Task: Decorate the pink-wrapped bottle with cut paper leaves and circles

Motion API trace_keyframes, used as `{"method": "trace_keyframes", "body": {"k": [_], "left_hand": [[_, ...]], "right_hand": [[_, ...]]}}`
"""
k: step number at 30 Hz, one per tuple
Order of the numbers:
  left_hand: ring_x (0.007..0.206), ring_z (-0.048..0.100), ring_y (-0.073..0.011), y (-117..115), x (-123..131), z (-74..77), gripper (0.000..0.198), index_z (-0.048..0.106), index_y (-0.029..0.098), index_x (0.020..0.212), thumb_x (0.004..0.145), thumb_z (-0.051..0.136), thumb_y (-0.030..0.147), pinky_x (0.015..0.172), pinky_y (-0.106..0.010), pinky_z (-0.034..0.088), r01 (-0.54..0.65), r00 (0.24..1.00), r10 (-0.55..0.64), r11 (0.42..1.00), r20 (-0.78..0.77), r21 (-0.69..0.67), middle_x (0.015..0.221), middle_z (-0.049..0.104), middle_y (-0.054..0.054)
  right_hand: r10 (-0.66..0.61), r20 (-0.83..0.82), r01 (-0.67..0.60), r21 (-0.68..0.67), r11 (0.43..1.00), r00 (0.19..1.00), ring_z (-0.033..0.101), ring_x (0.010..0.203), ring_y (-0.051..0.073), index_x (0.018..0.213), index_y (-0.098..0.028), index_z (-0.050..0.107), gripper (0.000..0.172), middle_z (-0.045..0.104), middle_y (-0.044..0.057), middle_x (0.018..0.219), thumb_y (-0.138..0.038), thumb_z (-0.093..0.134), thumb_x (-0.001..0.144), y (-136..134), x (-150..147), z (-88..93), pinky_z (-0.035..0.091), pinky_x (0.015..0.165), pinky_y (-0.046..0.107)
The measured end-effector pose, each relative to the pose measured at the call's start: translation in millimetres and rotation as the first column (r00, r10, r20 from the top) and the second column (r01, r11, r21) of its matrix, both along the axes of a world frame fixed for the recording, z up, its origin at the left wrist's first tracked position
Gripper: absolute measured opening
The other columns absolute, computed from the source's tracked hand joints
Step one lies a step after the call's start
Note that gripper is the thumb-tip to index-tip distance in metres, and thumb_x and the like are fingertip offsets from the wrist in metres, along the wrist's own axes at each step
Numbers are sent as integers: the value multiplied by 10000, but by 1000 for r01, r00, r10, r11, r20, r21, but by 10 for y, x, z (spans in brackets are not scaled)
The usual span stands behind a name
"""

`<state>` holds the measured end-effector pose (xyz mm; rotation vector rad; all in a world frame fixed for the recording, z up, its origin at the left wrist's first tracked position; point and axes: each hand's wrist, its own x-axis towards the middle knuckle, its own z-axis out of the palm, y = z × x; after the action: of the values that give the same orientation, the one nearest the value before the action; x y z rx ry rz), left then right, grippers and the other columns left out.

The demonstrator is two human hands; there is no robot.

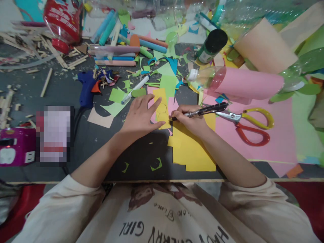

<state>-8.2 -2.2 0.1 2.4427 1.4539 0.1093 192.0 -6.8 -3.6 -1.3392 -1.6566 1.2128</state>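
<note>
My left hand point(141, 114) lies spread on the table, its thumb and index finger pressing on a narrow yellow paper strip point(162, 95). Two or so circles are drawn on that strip in dark outline. A black pen point(211, 108) is gripped in my right hand point(188, 118), its tip near the strip's right edge. Under my right wrist lies a larger yellow sheet point(194, 148) with stepped edges. Just to the right, scissors point(236, 117) with one yellow and one red handle rest on pink paper point(275, 148).
A blue glue gun point(87, 89) and a white marker point(135, 89) lie to the left. Behind are several rolled paper tubes point(113, 50), a dark-capped bottle point(212, 45) and a pink-wrapped plastic bottle point(248, 81). A red-labelled bottle point(63, 23) and wooden sticks point(47, 82) occupy the far left.
</note>
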Motion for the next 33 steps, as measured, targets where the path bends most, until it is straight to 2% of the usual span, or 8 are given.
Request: {"method": "trace_keyframes", "body": {"k": [3, 7, 11, 16, 19, 26, 33], "left_hand": [[1360, 364, -352, 0, -6, -2, 683, 412, 221, 1453, 875, 513, 571, 1132, -489, 276, 1, 1000, -1, 1000, 5, 3, 1465, 430, -151], [1360, 360, -346, -4, -6, -5, 679, 410, 225, 1453, 877, 506, 571, 1132, -483, 275, -2, 1000, 2, 1000, 2, 3, 1462, 425, -146], [1358, 356, -363, -5, 3, -1, 695, 411, 200, 1455, 870, 526, 557, 1134, -496, 273, -9, 1000, 9, 1000, -3, -13, 1459, 417, -161], [1359, 358, -357, -2, 16, 19, 695, 419, 197, 1450, 865, 539, 553, 1140, -486, 269, -11, 1000, 11, 1000, -3, -21, 1453, 428, -158], [1359, 357, -350, -4, 12, 23, 682, 423, 201, 1447, 871, 527, 550, 1140, -481, 270, -6, 1000, 6, 1000, -2, -18, 1454, 429, -154], [1360, 356, -345, -1, -2, 12, 680, 414, 205, 1452, 883, 500, 566, 1141, -475, 264, 3, 1000, -3, 1000, 11, -11, 1458, 424, -158], [1341, 368, -358, 4, -19, -32, 700, 422, 176, 1443, 880, 493, 586, 1121, -493, 280, 27, 999, -28, 999, 31, 21, 1443, 433, -177]], "right_hand": [[-2, 1, 2, 17, 1000, 1000, 525, 539, 137, 484, -224, 413, 313, 517, -14, 506, -286, 530, 768, -4, 2, 0, 398, 560, 287], [61, 17, -62, 39, 997, 998, 477, 497, 127, 484, -224, 406, 338, 483, -21, 476, -310, 548, 778, -6, 11, -5, 377, 529, 286], [53, 27, -54, 36, 998, 998, 509, 529, 133, 484, -223, 404, 349, 484, -14, 490, -314, 535, 794, -8, 18, 4, 391, 544, 282], [135, 5, -136, 37, 990, 991, 485, 495, 126, 493, -223, 414, 337, 487, -16, 485, -320, 546, 788, -23, 22, 0, 373, 528, 285], [115, -7, -114, 27, 993, 993, 497, 505, 127, 495, -224, 413, 352, 493, -16, 486, -335, 559, 795, -29, 21, -13, 387, 530, 280], [237, -46, -235, 60, 970, 970, 438, 445, 93, 488, -217, 394, 320, 501, -28, 467, -229, 517, 784, -38, 19, 28, 353, 487, 254], [285, -95, -278, 81, 957, 954, 508, 452, 94, 499, -204, 453, 311, 589, -16, 490, -203, 521, 802, -36, 16, 22, 399, 497, 233]]}}
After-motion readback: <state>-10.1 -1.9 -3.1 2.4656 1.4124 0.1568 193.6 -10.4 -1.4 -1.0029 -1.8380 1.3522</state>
